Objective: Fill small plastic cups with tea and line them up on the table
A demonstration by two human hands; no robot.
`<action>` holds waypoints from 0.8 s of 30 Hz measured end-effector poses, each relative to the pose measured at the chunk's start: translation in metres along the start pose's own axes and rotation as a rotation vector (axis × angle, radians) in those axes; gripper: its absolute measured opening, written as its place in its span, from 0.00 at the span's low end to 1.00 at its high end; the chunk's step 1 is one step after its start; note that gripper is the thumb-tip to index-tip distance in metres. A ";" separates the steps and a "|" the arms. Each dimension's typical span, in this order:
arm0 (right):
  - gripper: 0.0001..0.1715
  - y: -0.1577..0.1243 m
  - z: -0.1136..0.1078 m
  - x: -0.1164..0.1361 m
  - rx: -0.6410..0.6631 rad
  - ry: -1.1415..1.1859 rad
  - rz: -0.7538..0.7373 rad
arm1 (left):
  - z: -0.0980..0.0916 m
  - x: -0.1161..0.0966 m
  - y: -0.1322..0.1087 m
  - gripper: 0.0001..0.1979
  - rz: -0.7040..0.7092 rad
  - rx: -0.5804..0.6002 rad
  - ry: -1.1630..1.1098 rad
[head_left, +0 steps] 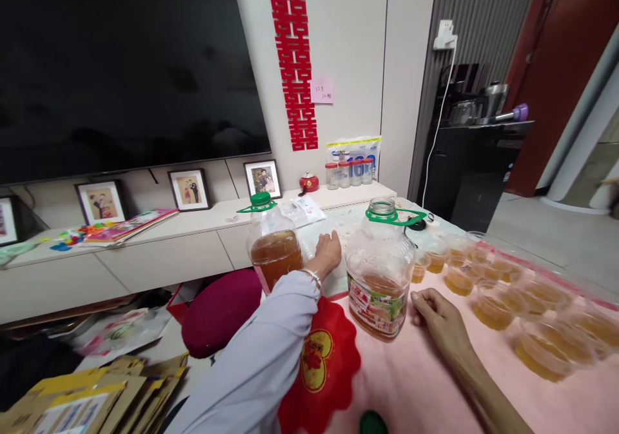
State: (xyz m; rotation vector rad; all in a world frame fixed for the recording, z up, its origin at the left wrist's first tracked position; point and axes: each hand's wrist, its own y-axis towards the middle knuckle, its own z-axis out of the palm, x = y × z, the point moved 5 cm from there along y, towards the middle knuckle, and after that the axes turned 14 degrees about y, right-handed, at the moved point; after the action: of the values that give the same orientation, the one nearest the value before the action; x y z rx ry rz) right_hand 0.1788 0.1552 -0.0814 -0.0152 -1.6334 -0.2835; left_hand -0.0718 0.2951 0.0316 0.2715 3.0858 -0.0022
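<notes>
My left hand (pixel 327 251), in a grey sleeve with a bangle at the wrist, lies with fingers stretched out on the table just right of a capped plastic jug (pixel 271 248). That jug has a green lid and is half full of amber liquid. My right hand (pixel 436 313) rests on the pink tablecloth (pixel 425 382) with fingers curled in, holding nothing, close to the base of an uncapped jug (pixel 380 273). This second jug has a green handle ring, a label and a little amber liquid at the bottom.
Several clear cups of amber liquid (pixel 493 308) crowd the table's right side. A red paper cutout (pixel 319 363) and a green cap (pixel 372 423) lie near me. Behind are a low white cabinet (pixel 159 253) with photo frames, a television (pixel 120 66), a maroon cushion (pixel 220 311) and cardboard on the floor.
</notes>
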 end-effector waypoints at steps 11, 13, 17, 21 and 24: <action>0.23 -0.001 -0.001 0.001 -0.018 -0.050 0.019 | -0.012 0.007 -0.018 0.20 0.014 0.059 0.182; 0.22 0.000 -0.002 0.003 -0.024 -0.060 0.025 | -0.018 0.005 -0.026 0.19 0.044 0.065 0.188; 0.21 -0.001 -0.003 0.004 -0.043 -0.059 0.030 | -0.030 0.004 -0.047 0.17 0.107 0.051 0.179; 0.21 -0.001 -0.004 0.004 -0.057 -0.052 0.042 | -0.038 0.006 -0.073 0.16 0.160 0.003 0.199; 0.21 -0.001 -0.004 0.005 -0.054 -0.057 0.051 | -0.034 0.007 -0.089 0.13 0.198 0.005 0.224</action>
State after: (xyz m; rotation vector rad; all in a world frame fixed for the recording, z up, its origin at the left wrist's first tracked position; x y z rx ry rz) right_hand 0.1823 0.1526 -0.0762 -0.1066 -1.6787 -0.2898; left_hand -0.0962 0.2087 0.0646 0.6174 3.2628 0.0296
